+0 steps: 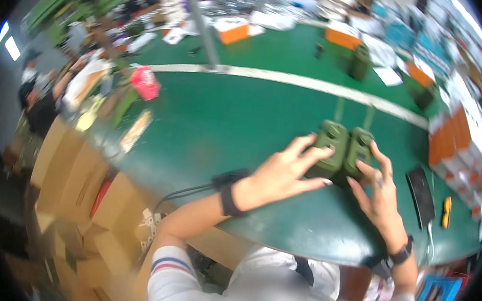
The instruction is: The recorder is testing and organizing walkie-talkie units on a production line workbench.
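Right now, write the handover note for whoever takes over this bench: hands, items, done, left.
Left hand: spread over the left green handheld radio, fingers resting on it.
Right hand: fingers on the right green handheld radio.
The two radios stand side by side, touching, on the green table.
A black flat device lies to the right of them.
Done: both radios gathered together.
Left: cannot tell from this view.

I see two olive handsets [344, 152] w/ matt plastic shells, smooth-looking. Table [233, 117] has a green, slightly sheened top, smooth. Wrist strap [226, 194] looks like black cloth. Boxes [79, 180] at left are plain brown cardboard, matt. Sleeve [175, 280] is white knit fabric.
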`<state>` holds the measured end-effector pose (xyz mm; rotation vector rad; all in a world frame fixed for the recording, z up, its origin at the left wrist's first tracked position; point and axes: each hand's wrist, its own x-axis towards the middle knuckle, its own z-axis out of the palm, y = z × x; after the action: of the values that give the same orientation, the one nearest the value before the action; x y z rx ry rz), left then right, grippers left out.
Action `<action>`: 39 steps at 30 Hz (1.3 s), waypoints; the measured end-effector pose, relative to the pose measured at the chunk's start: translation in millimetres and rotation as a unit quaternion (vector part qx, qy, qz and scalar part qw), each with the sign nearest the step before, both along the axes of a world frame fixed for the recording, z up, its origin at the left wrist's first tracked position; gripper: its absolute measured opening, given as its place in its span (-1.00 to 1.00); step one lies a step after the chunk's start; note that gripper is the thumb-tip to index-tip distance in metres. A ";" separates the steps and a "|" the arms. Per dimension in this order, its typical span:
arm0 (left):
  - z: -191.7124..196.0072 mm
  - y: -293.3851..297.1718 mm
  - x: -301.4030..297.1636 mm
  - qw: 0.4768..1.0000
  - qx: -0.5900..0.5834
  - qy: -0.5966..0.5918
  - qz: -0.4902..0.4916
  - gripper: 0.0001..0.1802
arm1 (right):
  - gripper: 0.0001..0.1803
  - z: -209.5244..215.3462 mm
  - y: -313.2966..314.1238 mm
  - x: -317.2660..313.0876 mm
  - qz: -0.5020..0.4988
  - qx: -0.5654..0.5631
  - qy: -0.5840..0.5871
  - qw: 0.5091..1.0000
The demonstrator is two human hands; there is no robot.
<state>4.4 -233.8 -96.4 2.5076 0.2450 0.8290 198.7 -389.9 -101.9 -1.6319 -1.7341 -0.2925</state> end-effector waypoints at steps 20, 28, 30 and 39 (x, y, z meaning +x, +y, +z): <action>-7.1 -5.3 7.9 0.993 0.054 -0.103 0.007 -0.54 | -0.54 19.1 -7.7 3.5 0.041 -0.008 0.057 0.998; -12.5 4.2 6.1 0.963 0.249 -0.097 -0.012 -0.80 | -0.54 12.3 -3.8 1.0 0.044 0.003 0.064 0.997; -11.7 1.9 1.4 0.963 0.244 -0.115 -0.007 -0.83 | -0.54 16.3 -4.9 -4.5 0.050 0.014 0.066 0.996; -19.4 0.0 5.2 0.959 0.247 -0.137 -0.016 -0.85 | -0.57 9.4 -10.7 1.6 0.036 -0.015 0.076 0.996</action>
<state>9.6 -233.8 -115.9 2.7861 -0.1150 1.3458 200.3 -400.6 -92.5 -1.5664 -1.6839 -0.1048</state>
